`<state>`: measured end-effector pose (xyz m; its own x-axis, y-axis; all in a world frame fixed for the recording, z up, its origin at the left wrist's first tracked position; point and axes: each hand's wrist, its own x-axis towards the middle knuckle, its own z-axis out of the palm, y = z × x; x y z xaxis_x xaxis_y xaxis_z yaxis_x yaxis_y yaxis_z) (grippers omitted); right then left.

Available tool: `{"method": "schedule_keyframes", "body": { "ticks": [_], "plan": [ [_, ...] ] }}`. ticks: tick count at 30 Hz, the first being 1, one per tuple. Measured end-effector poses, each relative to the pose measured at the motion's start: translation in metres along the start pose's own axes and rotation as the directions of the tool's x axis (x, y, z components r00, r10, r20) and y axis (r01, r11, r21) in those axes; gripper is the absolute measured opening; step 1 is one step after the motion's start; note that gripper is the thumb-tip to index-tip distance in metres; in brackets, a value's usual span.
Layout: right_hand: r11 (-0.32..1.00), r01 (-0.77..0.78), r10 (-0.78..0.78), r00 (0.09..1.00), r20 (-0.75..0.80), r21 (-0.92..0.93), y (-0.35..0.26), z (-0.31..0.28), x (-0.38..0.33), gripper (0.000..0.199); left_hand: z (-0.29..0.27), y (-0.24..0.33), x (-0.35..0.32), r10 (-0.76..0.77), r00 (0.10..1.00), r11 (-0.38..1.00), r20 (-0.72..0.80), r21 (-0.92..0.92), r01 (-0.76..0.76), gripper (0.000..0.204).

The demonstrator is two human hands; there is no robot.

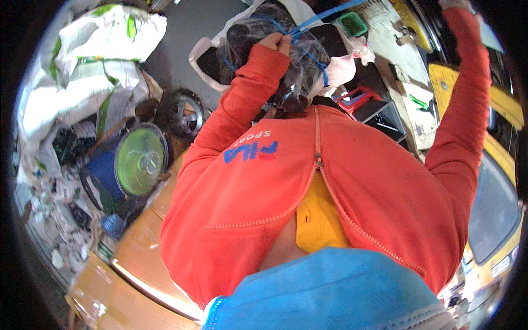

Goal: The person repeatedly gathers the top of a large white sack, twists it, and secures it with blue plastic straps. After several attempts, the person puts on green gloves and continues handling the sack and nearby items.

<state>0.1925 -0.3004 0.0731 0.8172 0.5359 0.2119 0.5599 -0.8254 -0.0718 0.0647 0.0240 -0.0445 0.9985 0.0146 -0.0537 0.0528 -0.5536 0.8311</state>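
Observation:
My left hand [277,43] is closed on a blue plastic cord [325,13], at the top of a bundle [300,63] of dark things wrapped in clear plastic. The cord crosses the bundle in several places. From my fist, its free length stretches toward the upper right and leaves the picture. White sacking [340,70] lies open around the bundle. My right arm is raised far to the right; only part of my right hand [455,4] shows at the upper edge, and its fingers are hidden.
Large white sacks [104,41] stand at the left. Below them are a green-faced fan [142,159], a black wheel [186,113] and scattered scraps [55,220]. Cardboard [143,234] lies at lower left. A green container [352,25] and red frame [357,100] sit beyond the bundle.

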Motion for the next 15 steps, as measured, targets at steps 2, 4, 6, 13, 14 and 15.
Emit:
{"method": "schedule_keyframes", "body": {
  "ticks": [2, 4, 6, 13, 14, 15],
  "plan": [
    [0.980, -0.168, 0.165, 0.986, -0.030, -0.104, -0.016, 0.014, -0.020, 0.033, 0.002, 0.000, 0.000, -0.005, 1.000, 1.000, 0.012, -0.002, 0.005, 0.027],
    [0.903, -0.412, 0.392, 0.906, 0.160, 0.120, -0.066, 0.048, -0.049, 0.030, 0.003, -0.003, -0.001, -0.002, 1.000, 1.000, 0.011, 0.028, 0.001, 0.027],
    [0.767, -0.604, 0.542, 0.791, 0.285, 0.218, -0.118, 0.083, -0.068, 0.036, 0.005, -0.007, -0.001, 0.061, 0.998, 0.996, -0.017, 0.070, -0.059, 0.026],
    [0.871, -0.383, 0.433, 0.895, -0.112, 0.306, -0.157, 0.129, -0.072, 0.025, 0.005, -0.013, -0.002, 0.089, 0.995, 0.995, -0.038, 0.038, -0.088, 0.028],
    [0.865, -0.393, 0.440, 0.893, -0.095, 0.313, -0.158, 0.128, -0.076, 0.022, 0.005, -0.012, -0.002, -0.005, 1.000, 1.000, -0.015, -0.031, 0.004, 0.029],
    [0.782, -0.254, 0.449, 0.863, -0.231, 0.569, -0.160, 0.128, -0.082, 0.019, 0.004, -0.011, -0.001, -0.130, 0.991, 0.988, 0.027, -0.077, 0.131, 0.031]
  ]
}}
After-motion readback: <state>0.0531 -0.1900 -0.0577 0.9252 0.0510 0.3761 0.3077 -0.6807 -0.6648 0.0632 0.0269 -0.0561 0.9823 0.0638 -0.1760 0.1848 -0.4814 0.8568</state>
